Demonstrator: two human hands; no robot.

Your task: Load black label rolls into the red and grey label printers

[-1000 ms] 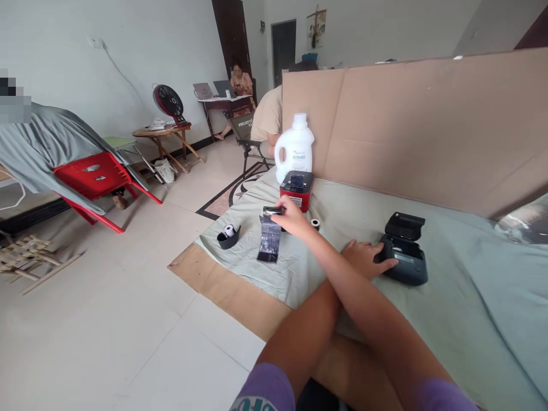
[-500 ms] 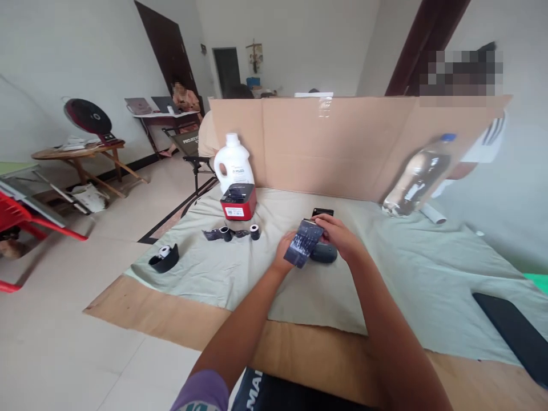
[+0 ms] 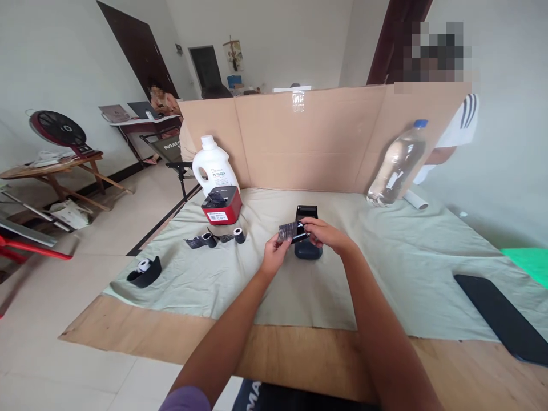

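Observation:
Both my hands meet over the pale green cloth [image 3: 385,268]. My left hand [image 3: 273,255] pinches the loose end of a dark printed paper strip [image 3: 287,231]. My right hand [image 3: 324,234] is closed on the roll end of that strip, just above a small black printer [image 3: 307,248] with its lid [image 3: 306,212] raised. Further left on the cloth lie a red and black label printer [image 3: 221,205], two small rolls [image 3: 239,235] with dark strips, and a black holder with a white roll [image 3: 144,270].
A cardboard screen [image 3: 325,140] stands behind the cloth, with a white jug [image 3: 209,165] at its left and a clear bottle [image 3: 396,165] leaning at its right. A black slab [image 3: 499,317] lies at right. Other people sit beyond; a fan [image 3: 55,128] stands on a side table.
My right hand carried the strip from the left of the cloth over to the black printer. My left hand left the printer and took the strip's free end. The view swung right.

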